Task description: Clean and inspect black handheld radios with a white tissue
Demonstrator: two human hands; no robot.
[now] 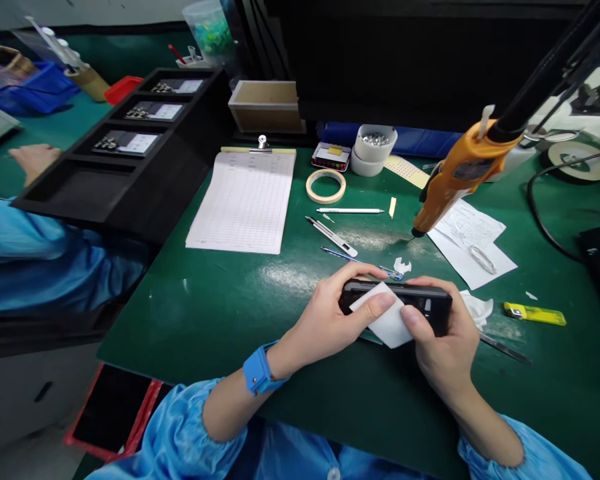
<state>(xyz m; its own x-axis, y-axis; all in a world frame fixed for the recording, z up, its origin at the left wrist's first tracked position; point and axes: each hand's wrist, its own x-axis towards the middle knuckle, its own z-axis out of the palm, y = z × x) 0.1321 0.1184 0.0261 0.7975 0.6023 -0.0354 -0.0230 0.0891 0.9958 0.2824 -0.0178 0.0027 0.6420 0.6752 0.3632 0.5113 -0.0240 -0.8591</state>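
one device, one clipboard, one screwdriver

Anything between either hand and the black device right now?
Yes, on the left: a white square piece lies against the face of the black device, under the thumb of the left hand. The right hand holds the device's right end, with nothing visible between.

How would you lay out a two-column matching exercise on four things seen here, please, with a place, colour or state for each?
Column one:
1. Black device
2. Wristband
3. Tape roll
4. Electric screwdriver

Column two:
A. Orange, pointing downward
B. Held by the left hand and the right hand
C. Worn around the left wrist
D. Lying flat on the green bench

Right pairs: 1-B, 2-C, 3-D, 4-A.
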